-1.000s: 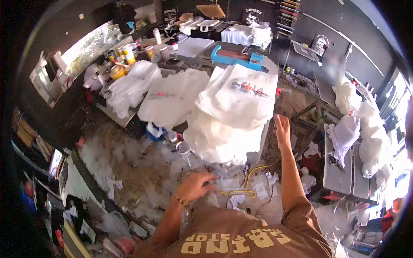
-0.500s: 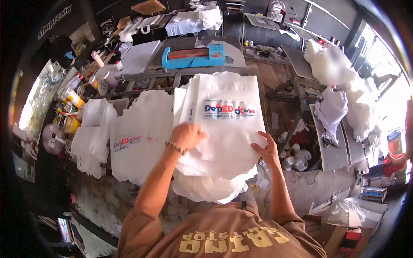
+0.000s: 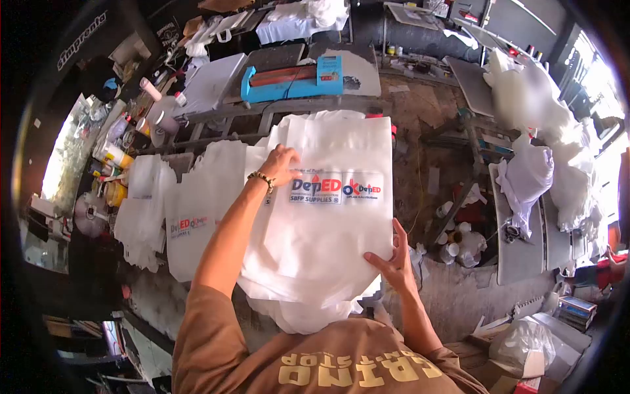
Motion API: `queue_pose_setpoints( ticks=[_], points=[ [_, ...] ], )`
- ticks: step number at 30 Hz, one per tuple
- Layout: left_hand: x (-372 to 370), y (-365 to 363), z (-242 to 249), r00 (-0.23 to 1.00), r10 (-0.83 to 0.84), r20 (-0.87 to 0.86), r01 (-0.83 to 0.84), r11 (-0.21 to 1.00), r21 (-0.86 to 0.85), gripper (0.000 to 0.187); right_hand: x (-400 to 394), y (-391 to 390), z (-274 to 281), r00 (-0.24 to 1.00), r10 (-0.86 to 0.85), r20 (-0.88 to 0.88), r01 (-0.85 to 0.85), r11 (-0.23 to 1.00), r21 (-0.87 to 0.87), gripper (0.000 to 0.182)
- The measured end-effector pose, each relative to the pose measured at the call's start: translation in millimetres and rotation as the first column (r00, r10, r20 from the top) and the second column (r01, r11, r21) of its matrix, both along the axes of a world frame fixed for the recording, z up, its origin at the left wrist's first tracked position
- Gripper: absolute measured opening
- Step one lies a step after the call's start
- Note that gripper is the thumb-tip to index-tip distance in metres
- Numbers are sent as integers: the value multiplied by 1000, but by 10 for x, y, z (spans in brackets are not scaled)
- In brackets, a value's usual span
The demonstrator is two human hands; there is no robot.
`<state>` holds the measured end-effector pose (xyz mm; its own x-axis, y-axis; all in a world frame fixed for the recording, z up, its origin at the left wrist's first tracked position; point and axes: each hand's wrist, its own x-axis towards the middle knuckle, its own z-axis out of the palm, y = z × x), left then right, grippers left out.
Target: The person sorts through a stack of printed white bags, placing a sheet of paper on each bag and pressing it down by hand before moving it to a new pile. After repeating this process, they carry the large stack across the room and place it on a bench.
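A white plastic bag [image 3: 321, 236] printed with "DepED" and "SBFP SUPPLIES" lies on top of a stack of similar bags in front of me. My left hand [image 3: 281, 167] is on its upper left part, just left of the print, with the fingers bent and closed on the plastic. At the lower right edge, my right hand [image 3: 394, 261] grips the bag, thumb on the top face and the other fingers along and behind the edge. Further left, another pile of printed white bags [image 3: 200, 190] spreads out, partly covered by the front stack.
More white bags [image 3: 141, 213] hang at the far left, near bottles and jars. Beyond the stack, a blue machine with rollers [image 3: 292, 82] stands on a table. White bundles [image 3: 528, 164] sit on boards at right. An open cardboard box [image 3: 551, 341] is at lower right.
My left hand has moved up and away from me, from the bag's middle left to beside the print. The top bag has shifted slightly left and toward me. My right hand stays at the right edge.
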<state>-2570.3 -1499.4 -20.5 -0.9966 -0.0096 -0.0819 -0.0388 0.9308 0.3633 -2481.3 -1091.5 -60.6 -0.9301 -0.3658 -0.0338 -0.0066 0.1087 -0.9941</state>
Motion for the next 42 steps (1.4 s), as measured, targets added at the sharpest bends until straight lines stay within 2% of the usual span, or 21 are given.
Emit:
queue_pose_setpoints(
  ticks=[1, 3, 6, 9, 11, 12, 14, 15, 17, 18, 20, 24, 27, 29, 31, 33, 34, 36, 38, 40, 42],
  points=[
    [34, 44, 0, 1000, 10, 15, -10, 1000, 1, 57, -11, 11, 16, 1000, 10, 15, -10, 1000, 1, 107],
    [106, 107, -15, 993, 47, -109, -48, 999, -6, 52, -37, 5, 54, 998, 37, 48, -34, 998, -47, 109],
    [142, 159, -27, 998, -9, -58, 7, 1000, -21, 49, -135, -8, 72, 996, 83, 31, -80, 992, -99, 107],
    [94, 176, 32, 999, -45, -18, 44, 999, -29, 48, -274, -47, 52, 997, 48, 68, -43, 996, -76, 103],
    [53, 143, 35, 984, 65, 167, -95, 979, 180, 50, -288, -71, 126, 997, 3, 77, -2, 1000, -3, 98],
    [72, 155, 50, 985, 53, 166, -84, 979, 185, 50, -303, -65, 115, 998, -4, 63, 3, 1000, 3, 95],
    [143, 181, 67, 998, -62, -29, 63, 998, 9, 66, -286, -54, 127, 1000, -7, 30, 6, 999, 44, 91],
    [144, 206, 131, 997, -76, -33, 76, 997, 15, 66, -261, -67, 138, 999, -21, 27, 20, 999, 51, 91],
    [148, 259, 182, 996, -74, 49, 77, 996, -49, 87, -186, -74, 150, 995, -29, 90, 27, 999, 33, 91],
    [115, 252, 135, 997, -75, 16, 76, 994, -73, 91, -129, -87, 205, 995, -33, 98, 28, 999, 47, 91],
    [89, 238, 127, 995, -100, 21, 101, 992, -73, 90, -36, -136, 325, 986, -50, 157, 58, 997, -44, 91],
    [94, 276, 204, 995, -80, 63, 85, 994, -73, 91, -58, -6, 149, 991, -14, 130, 23, 997, -74, 90],
    [85, 301, 213, 999, 0, 46, 4, 997, -83, 96, -330, -24, 211, 994, 52, 95, -54, 998, 21, 90],
    [73, 331, 202, 996, 45, 71, -42, 998, -44, 95, -608, -192, 268, 992, 41, 122, -20, 985, -171, 93],
    [105, 322, 111, 990, 77, 115, -76, 997, -14, 93, -892, -237, 149, 995, 61, 75, -50, 989, -138, 86],
    [97, 293, 104, 964, 219, 149, -244, 954, 175, 92, -1105, -286, 64, 997, 28, -70, -15, 983, 182, 73],
    [125, 326, 150, 962, 229, 148, -252, 953, 167, 92, -1140, -329, 21, 997, -12, -75, 22, 991, 135, 63],
    [237, 434, 216, 981, 185, -55, -192, 966, -175, 85, -1174, -337, -39, 995, 0, -95, 13, 991, 137, 64],
    [285, 415, 211, 981, 192, -22, -193, 971, -142, 80, -1187, -334, -79, 993, 14, -114, 3, 989, 146, 65],
    [337, 401, 174, 979, 204, 6, -202, 974, -106, 75, -1213, -346, -20, 957, 27, -289, 44, 971, 234, 66],
    [386, 396, 99, 983, 128, -134, -140, 986, -85, 67, -1300, -334, 147, 966, 103, -236, -34, 960, 277, 66]
  ],
)
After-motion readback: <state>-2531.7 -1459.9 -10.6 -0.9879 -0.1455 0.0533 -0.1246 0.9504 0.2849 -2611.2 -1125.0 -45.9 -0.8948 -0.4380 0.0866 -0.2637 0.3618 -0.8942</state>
